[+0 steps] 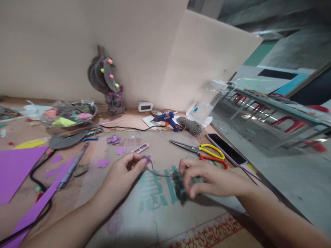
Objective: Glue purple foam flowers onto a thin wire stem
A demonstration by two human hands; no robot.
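Note:
A thin grey yarn strand (156, 173) curves between my hands above a printed board. My left hand (130, 168) is closed, pinching one end between thumb and forefinger. A small purple flower piece (148, 159) shows just beyond those fingertips; whether it is attached to the strand I cannot tell. The strand's other end runs to the curled fingers of my right hand (200, 177), which is slightly blurred. Beyond the right hand lie scissors (187, 147) with yellow and red handles. A pink-handled cutter (141, 148) lies past the left hand, near purple flower cutouts (102, 163).
Behind are a blue glue gun (165, 117), a grey yarn ball (190, 126), a small clock (145, 106) and a phone (227, 148) at the right edge. Leftward are a filled bowl (95, 112), purple sheet (20, 168), pen (73, 167) and black cable (34, 175). A decorated grey ornament (106, 75) stands by the wall.

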